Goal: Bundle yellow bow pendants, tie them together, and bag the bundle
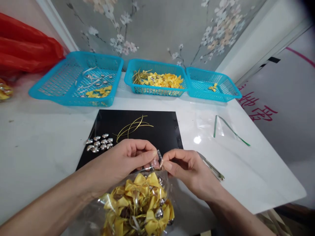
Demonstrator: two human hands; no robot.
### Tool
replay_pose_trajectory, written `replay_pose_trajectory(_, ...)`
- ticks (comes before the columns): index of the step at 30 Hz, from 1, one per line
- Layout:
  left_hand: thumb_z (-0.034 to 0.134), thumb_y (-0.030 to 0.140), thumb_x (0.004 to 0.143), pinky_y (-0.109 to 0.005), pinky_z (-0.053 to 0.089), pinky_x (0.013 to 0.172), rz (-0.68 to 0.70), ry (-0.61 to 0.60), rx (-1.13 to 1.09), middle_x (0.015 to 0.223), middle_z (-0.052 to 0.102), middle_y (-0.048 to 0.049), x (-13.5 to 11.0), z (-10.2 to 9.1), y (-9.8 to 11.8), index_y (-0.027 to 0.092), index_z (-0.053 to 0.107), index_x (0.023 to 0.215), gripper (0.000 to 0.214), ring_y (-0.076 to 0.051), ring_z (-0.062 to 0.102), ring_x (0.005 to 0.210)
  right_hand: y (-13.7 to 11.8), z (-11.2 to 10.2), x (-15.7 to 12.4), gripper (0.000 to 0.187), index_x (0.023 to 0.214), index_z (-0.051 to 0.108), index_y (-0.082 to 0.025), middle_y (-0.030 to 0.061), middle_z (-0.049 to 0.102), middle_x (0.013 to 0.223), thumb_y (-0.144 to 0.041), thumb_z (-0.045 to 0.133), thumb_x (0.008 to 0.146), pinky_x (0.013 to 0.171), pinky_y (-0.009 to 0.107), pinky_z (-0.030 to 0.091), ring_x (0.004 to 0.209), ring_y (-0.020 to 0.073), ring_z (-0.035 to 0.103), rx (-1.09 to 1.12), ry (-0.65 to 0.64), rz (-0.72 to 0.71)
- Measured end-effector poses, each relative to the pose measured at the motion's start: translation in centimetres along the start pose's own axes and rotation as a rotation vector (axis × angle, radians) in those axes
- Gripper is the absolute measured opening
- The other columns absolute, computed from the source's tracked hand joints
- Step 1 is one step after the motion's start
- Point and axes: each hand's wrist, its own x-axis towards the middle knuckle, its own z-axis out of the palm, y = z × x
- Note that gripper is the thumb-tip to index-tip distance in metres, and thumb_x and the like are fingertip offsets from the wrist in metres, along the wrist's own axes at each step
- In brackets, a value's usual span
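A clear plastic bag (137,203) full of yellow ribbon bows and silver heart-like beads is in front of me, its gathered top between my hands. My left hand (140,155) is closed in a pinch on the bag's top. Close beside it, my right hand (180,165) pinches at the same spot. A short thin pale strip (159,155) sticks up between the fingertips; whether it is a tie or the bag's own edge I cannot tell. Under my hands lies a black mat (162,127), with silver beads (99,143) and gold cords (134,126) on it.
Along the wall stand three blue baskets: a left one (52,93), a middle one (157,91) with yellow bows and gold cords, and a right one (209,96) with one bow. A metal tool (214,171), a green ribbon (230,127) and clear plastic (206,121) lie to the right.
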Motion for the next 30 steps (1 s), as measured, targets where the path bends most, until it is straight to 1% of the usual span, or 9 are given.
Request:
replay_pose_trajectory(6, 0.059, 0.039, 0.081, -0.020, 0.039, 0.053, -0.006, 0.016, 0.004, 0.069, 0.061, 0.0008, -0.2, 0.0, -0.4, 0.020, 0.065, 0.078, 0.021, -0.010, 0.053, 0.061, -0.4, 0.2, 0.1, 0.008, 0.080, 0.062, -0.014, -0.0007, 0.056, 0.071, -0.022, 0.061, 0.082, 0.057, 0.019, 0.038, 0.064, 0.0082, 0.048, -0.009, -0.010, -0.006)
replay_pose_trajectory(10, 0.059, 0.040, 0.081, -0.018, 0.038, 0.051, 0.010, 0.016, 0.011, 0.066, 0.059, 0.0026, 0.0, 0.0, -0.5, 0.020, 0.065, 0.077, 0.021, -0.008, 0.050, 0.059, -0.4, 0.4, 0.2, 0.009, 0.077, 0.060, -0.014, -0.0012, 0.055, 0.069, -0.022, 0.061, 0.082, 0.056, 0.019, 0.037, 0.063, 0.0081, 0.047, 0.014, 0.000, -0.031)
replay_pose_trajectory(18, 0.057, 0.038, 0.083, -0.016, 0.035, 0.050, 0.027, -0.006, 0.008, 0.063, 0.053, 0.0041, 0.0, 0.1, -0.4, 0.019, 0.065, 0.074, 0.022, -0.006, 0.045, 0.056, 0.1, 0.8, 0.2, 0.012, 0.074, 0.061, -0.014, -0.0017, 0.054, 0.066, -0.023, 0.061, 0.082, 0.053, 0.017, 0.035, 0.058, 0.0064, 0.043, 0.066, 0.045, -0.060)
replay_pose_trajectory(20, 0.058, 0.036, 0.083, -0.016, 0.034, 0.051, 0.035, -0.006, 0.004, 0.065, 0.055, 0.0040, 0.1, 0.1, -0.5, 0.020, 0.064, 0.077, 0.018, -0.006, 0.045, 0.058, 0.2, 0.9, 0.2, 0.013, 0.073, 0.061, -0.014, -0.0022, 0.053, 0.064, -0.024, 0.062, 0.081, 0.052, 0.017, 0.034, 0.056, 0.0061, 0.042, 0.076, 0.053, -0.060)
replay_pose_trajectory(23, 0.059, 0.031, 0.082, -0.018, 0.034, 0.052, 0.046, 0.015, -0.007, 0.067, 0.057, 0.0049, 0.2, 0.2, -0.7, 0.023, 0.059, 0.089, 0.011, -0.008, 0.046, 0.060, 0.2, 1.0, 0.2, 0.014, 0.073, 0.060, -0.014, -0.0023, 0.053, 0.064, -0.026, 0.061, 0.081, 0.052, 0.017, 0.035, 0.056, 0.0063, 0.042, 0.091, 0.054, -0.060)
replay_pose_trajectory(24, 0.060, 0.029, 0.081, -0.019, 0.034, 0.053, 0.063, 0.030, 0.007, 0.066, 0.056, 0.0055, 0.2, 0.2, -0.8, 0.024, 0.057, 0.090, 0.011, -0.008, 0.046, 0.060, 0.2, 1.0, 0.2, 0.015, 0.073, 0.060, -0.014, -0.0023, 0.052, 0.063, -0.027, 0.061, 0.081, 0.051, 0.017, 0.035, 0.056, 0.0064, 0.042, 0.086, 0.058, -0.061)
replay_pose_trajectory(26, 0.059, 0.028, 0.081, -0.021, 0.035, 0.055, 0.112, 0.064, 0.085, 0.066, 0.055, 0.0055, 0.1, 0.4, -0.8, 0.023, 0.055, 0.084, 0.007, -0.009, 0.046, 0.062, 0.1, 1.0, 0.2, 0.016, 0.073, 0.059, -0.015, -0.0028, 0.050, 0.062, -0.028, 0.061, 0.081, 0.050, 0.018, 0.035, 0.056, 0.0069, 0.042, 0.053, 0.076, -0.067)
replay_pose_trajectory(28, 0.055, 0.029, 0.083, -0.023, 0.037, 0.059, 0.159, 0.086, 0.209, 0.071, 0.056, 0.0038, -0.1, 0.6, -0.8, 0.022, 0.057, 0.080, 0.008, -0.011, 0.049, 0.067, 0.1, 1.0, 0.1, 0.016, 0.072, 0.059, -0.015, -0.0027, 0.049, 0.061, -0.028, 0.060, 0.082, 0.050, 0.019, 0.034, 0.057, 0.0078, 0.042, -0.015, 0.101, -0.088)
replay_pose_trajectory(30, 0.051, 0.029, 0.085, -0.024, 0.038, 0.062, 0.179, 0.094, 0.282, 0.077, 0.058, 0.0025, -0.3, 0.7, -0.7, 0.022, 0.061, 0.081, 0.012, -0.013, 0.051, 0.072, 0.2, 1.0, 0.0, 0.015, 0.074, 0.059, -0.016, -0.0016, 0.051, 0.065, -0.027, 0.058, 0.083, 0.051, 0.020, 0.035, 0.060, 0.0090, 0.044, -0.112, 0.122, -0.116)
